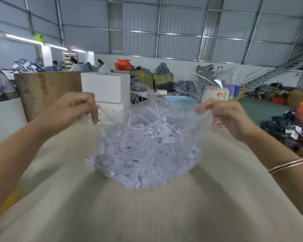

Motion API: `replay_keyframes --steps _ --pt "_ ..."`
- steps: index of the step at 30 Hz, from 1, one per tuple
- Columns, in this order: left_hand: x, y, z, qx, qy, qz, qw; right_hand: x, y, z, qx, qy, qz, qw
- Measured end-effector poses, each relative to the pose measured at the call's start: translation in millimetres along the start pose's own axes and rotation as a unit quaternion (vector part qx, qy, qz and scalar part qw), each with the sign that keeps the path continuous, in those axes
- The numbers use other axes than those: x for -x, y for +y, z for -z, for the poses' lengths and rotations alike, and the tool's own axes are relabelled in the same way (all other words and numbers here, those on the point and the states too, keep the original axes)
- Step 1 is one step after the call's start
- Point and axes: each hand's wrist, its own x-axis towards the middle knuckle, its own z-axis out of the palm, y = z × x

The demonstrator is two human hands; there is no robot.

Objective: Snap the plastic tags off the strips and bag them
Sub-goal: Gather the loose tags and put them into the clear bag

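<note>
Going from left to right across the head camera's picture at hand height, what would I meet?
Left hand gripping one edge of the bag → clear plastic bag with its heap of white plastic tags → right hand pinching the other edge → thin bangle on that wrist.

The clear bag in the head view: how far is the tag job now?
Done: the clear bag already holds a large heap of white tags. In hand: the left hand and the right hand pinch its rim, holding it open above the table. Left: no strips show, so I cannot tell.
</note>
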Motion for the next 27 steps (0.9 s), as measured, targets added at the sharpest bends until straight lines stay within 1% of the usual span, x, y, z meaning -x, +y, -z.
replay_keyframes --steps 1,2,3,4,5,6,7,8,9,10,12,13,14,16,17,19,20,21,22,23,24,25,26,27 --pt "-2 2 1 -0.038 -0.019 0.013 0.999 -4 -3 -2 -0.024 -0.046 -0.040 0.998" --pt "-6 4 3 -0.100 -0.033 0.035 0.994 -9 -2 -1 0.015 -0.076 -0.092 0.993" --pt "-10 4 4 -0.189 -0.051 0.062 0.979 -16 1 1 0.128 -0.101 -0.137 0.977" --pt "-16 5 6 -0.312 -0.077 0.078 0.944 -24 4 1 0.290 -0.121 -0.175 0.933" --pt "-23 5 6 -0.455 -0.105 0.073 0.881 -33 9 3 0.474 -0.147 -0.206 0.844" --pt "-29 5 5 -0.567 -0.124 0.063 0.812 -42 14 5 0.616 -0.176 -0.223 0.735" --pt "-35 5 3 -0.634 -0.131 0.054 0.760 -49 19 4 0.704 -0.179 -0.218 0.651" --pt "-39 3 1 -0.675 -0.130 0.058 0.724 -55 24 1 0.739 -0.155 -0.205 0.623" --pt "-43 1 -1 -0.694 -0.129 0.071 0.705 -61 29 -3 0.742 -0.117 -0.202 0.628" --pt "-48 -2 -2 -0.685 -0.127 0.098 0.710 -70 34 -7 0.732 -0.077 -0.199 0.647" --pt "-59 -8 -2 -0.604 -0.119 0.169 0.770 -90 42 -16 0.719 -0.054 -0.190 0.667" --pt "-65 -12 -2 -0.567 -0.113 0.198 0.791 -101 46 -20 0.708 -0.057 -0.188 0.678" --pt "-70 -13 -4 -0.540 -0.111 0.220 0.805 -109 46 -25 0.685 -0.055 -0.187 0.702" --pt "-77 -15 -8 -0.529 -0.086 0.237 0.810 -126 42 -32 0.644 -0.027 -0.169 0.746" --pt "-79 -15 -8 -0.538 -0.049 0.234 0.808 -129 36 -33 0.640 -0.007 -0.152 0.753" --pt "-80 -16 -2 -0.559 0.037 0.225 0.797 -130 23 -28 0.641 0.067 -0.084 0.760" --pt "-78 -18 5 -0.566 0.055 0.214 0.794 -125 19 -21 0.632 0.103 -0.041 0.767" --pt "-74 -21 12 -0.571 0.040 0.200 0.796 -117 16 -13 0.612 0.122 -0.008 0.781" --pt "-68 -24 18 -0.563 0.008 0.190 0.804 -105 14 -3 0.586 0.115 0.008 0.802" --pt "-60 -26 25 -0.540 -0.023 0.183 0.821 -90 13 7 0.553 0.087 0.013 0.829" --pt "-51 -26 31 -0.512 -0.049 0.186 0.837 -75 10 17 0.518 0.037 -0.004 0.855" --pt "-43 -23 36 -0.487 -0.068 0.187 0.851 -60 6 23 0.481 -0.026 -0.040 0.876" --pt "-36 -21 41 -0.464 -0.076 0.178 0.864 -46 2 26 0.450 -0.090 -0.082 0.885" --pt "-30 -19 43 -0.447 -0.067 0.157 0.878 -33 0 28 0.445 -0.144 -0.116 0.876"
